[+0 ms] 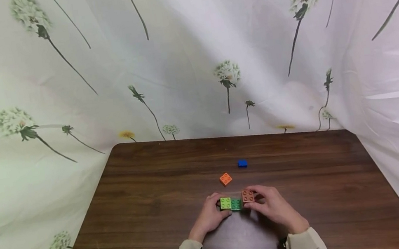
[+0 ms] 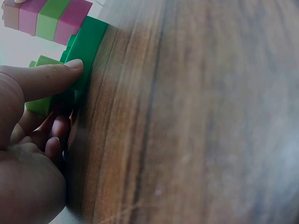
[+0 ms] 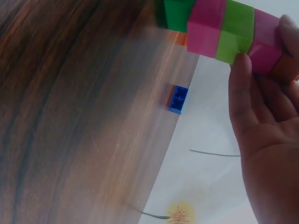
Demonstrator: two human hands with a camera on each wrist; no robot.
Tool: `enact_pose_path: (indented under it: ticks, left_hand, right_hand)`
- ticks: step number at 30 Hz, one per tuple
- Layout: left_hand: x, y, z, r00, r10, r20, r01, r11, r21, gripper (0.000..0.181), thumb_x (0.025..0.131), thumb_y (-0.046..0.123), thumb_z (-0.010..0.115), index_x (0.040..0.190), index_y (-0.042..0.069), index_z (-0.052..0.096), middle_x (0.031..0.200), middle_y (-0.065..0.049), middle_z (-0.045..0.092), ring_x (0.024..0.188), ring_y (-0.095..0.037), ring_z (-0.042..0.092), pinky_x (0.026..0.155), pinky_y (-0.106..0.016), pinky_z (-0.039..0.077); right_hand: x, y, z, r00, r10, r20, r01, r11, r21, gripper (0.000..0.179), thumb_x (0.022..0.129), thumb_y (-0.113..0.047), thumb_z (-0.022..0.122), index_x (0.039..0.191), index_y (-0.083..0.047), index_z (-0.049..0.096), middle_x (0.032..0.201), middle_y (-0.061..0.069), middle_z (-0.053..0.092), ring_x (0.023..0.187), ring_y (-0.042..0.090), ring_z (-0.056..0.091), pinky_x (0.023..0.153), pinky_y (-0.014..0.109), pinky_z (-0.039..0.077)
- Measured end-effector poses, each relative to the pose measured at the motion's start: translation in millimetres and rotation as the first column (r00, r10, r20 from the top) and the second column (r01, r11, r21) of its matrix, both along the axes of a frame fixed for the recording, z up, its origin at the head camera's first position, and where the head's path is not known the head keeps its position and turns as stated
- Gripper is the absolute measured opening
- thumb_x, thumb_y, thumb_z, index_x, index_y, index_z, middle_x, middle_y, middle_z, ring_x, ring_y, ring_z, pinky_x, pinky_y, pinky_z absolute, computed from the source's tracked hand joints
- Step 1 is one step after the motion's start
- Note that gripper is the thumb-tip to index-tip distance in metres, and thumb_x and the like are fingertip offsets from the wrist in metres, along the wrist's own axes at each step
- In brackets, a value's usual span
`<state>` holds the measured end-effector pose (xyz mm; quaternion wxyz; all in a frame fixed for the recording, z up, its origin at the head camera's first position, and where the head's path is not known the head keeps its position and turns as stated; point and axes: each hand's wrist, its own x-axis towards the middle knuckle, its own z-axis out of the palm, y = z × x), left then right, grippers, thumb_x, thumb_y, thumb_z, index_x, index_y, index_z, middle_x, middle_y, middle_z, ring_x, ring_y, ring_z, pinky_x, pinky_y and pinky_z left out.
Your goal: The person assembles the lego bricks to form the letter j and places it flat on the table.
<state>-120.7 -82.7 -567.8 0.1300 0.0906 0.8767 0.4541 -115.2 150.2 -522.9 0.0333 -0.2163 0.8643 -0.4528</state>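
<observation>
A long dark green toy brick (image 2: 91,42) lies low over the table, with a light green brick (image 1: 225,203) on its left end. My left hand (image 1: 209,214) pinches this base, the thumb along its near side and the fingers curled behind. At its right end stands a stack of pink, light green (image 3: 233,39), pink and brown bricks, the brown brick (image 1: 247,196) on top. My right hand (image 1: 274,206) grips the stack by its upper bricks, thumb and fingers on opposite sides. From above, the brown brick hides most of the stack.
An orange brick (image 1: 225,179) lies on the dark wooden table (image 1: 153,238) just beyond the hands. Farther back is a blue brick (image 1: 242,163), its hollow side facing the right wrist camera. A white cloth (image 1: 184,60) printed with dandelions hangs behind the table.
</observation>
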Motion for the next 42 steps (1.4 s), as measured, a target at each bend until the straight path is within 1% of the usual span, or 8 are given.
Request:
enact_pose_path:
  ticks: [8, 19, 25, 27, 32, 35, 39, 42]
  left_hand:
    - [1.2, -1.7, 0.5, 1.000, 0.007, -0.012, -0.007, 1.000, 0.003, 0.035, 0.080, 0.017, 0.078, 0.112, 0.014, 0.066, 0.109, 0.002, 0.061, 0.101, -0.016, 0.049, 0.085, -0.037, 0.043]
    - [-0.1, -6.3, 3.0, 1.000, -0.009, -0.012, 0.009, 1.000, 0.014, 0.034, 0.080, 0.016, 0.077, 0.111, 0.013, 0.064, 0.109, 0.001, 0.060, 0.099, -0.015, 0.053, 0.084, -0.035, 0.045]
    - [-1.2, -10.1, 3.7, 1.000, -0.018, 0.023, 0.017, 1.000, 0.026, 0.032, 0.081, 0.016, 0.077, 0.110, 0.015, 0.062, 0.111, 0.000, 0.059, 0.100, -0.017, 0.055, 0.088, -0.043, 0.047]
    - [-0.4, -10.3, 4.0, 1.000, -0.015, 0.027, 0.014, 0.999, 0.028, 0.032, 0.081, 0.015, 0.077, 0.110, 0.014, 0.063, 0.111, -0.001, 0.060, 0.101, -0.018, 0.056, 0.089, -0.045, 0.047]
    - [0.9, -9.6, 3.1, 0.999, -0.014, 0.031, 0.014, 1.000, 0.004, 0.033, 0.081, 0.018, 0.077, 0.111, 0.016, 0.063, 0.111, 0.001, 0.060, 0.101, -0.016, 0.056, 0.089, -0.043, 0.048]
    - [1.3, -8.6, 2.8, 0.999, -0.022, 0.036, 0.022, 1.000, -0.001, 0.033, 0.082, 0.019, 0.077, 0.111, 0.016, 0.062, 0.110, 0.002, 0.060, 0.100, -0.015, 0.056, 0.087, -0.040, 0.048]
    - [1.2, -9.1, 4.1, 0.999, -0.019, 0.049, 0.019, 1.000, 0.010, 0.033, 0.081, 0.018, 0.077, 0.111, 0.016, 0.062, 0.111, 0.001, 0.059, 0.100, -0.015, 0.056, 0.087, -0.041, 0.048]
    - [0.1, -10.2, 5.3, 0.999, -0.016, 0.043, 0.015, 1.000, 0.012, 0.034, 0.081, 0.017, 0.077, 0.112, 0.015, 0.062, 0.111, 0.000, 0.059, 0.100, -0.016, 0.056, 0.088, -0.042, 0.048]
  right_hand:
    - [-3.6, -0.9, -1.3, 0.999, 0.051, -0.004, -0.051, 0.998, 0.037, 0.036, 0.087, -0.031, 0.071, 0.117, -0.012, 0.063, 0.098, -0.004, 0.067, 0.085, 0.004, 0.062, 0.073, 0.024, 0.054]
    - [-5.7, -5.7, -2.4, 0.999, 0.013, 0.045, -0.013, 1.000, 0.008, 0.038, 0.084, -0.034, 0.074, 0.114, -0.014, 0.064, 0.096, -0.003, 0.067, 0.085, 0.006, 0.064, 0.073, 0.023, 0.054]
    - [-3.9, -9.5, -6.4, 0.998, -0.003, 0.056, 0.004, 1.000, -0.016, 0.039, 0.083, -0.032, 0.075, 0.116, -0.014, 0.062, 0.098, -0.002, 0.068, 0.086, 0.007, 0.064, 0.073, 0.024, 0.054]
    - [-3.7, -8.4, -7.5, 0.997, 0.008, 0.074, -0.007, 1.000, -0.019, 0.045, 0.083, -0.033, 0.075, 0.120, -0.014, 0.060, 0.104, 0.000, 0.067, 0.089, 0.010, 0.065, 0.075, 0.026, 0.054]
    - [-4.6, 7.4, -13.3, 0.987, 0.033, 0.157, -0.014, 0.993, -0.117, 0.061, 0.081, -0.028, 0.078, 0.134, -0.013, 0.051, 0.124, 0.008, 0.062, 0.103, 0.023, 0.064, 0.082, 0.031, 0.053]
    - [-5.1, 25.5, -18.8, 0.990, -0.004, 0.141, 0.038, 0.971, -0.237, 0.049, 0.089, -0.013, 0.069, 0.133, -0.007, 0.051, 0.121, 0.018, 0.063, 0.105, 0.027, 0.064, 0.082, 0.029, 0.052]
    - [-12.3, 43.3, -23.7, 0.992, -0.082, 0.098, 0.107, 0.950, -0.292, 0.033, 0.097, -0.006, 0.054, 0.128, 0.005, 0.051, 0.112, 0.026, 0.064, 0.098, 0.015, 0.066, 0.077, 0.030, 0.054]
    - [-26.9, 42.7, -24.5, 0.987, -0.086, 0.134, 0.117, 0.964, -0.238, 0.037, 0.098, -0.016, 0.056, 0.128, 0.005, 0.051, 0.112, 0.023, 0.065, 0.094, 0.010, 0.065, 0.074, 0.031, 0.055]
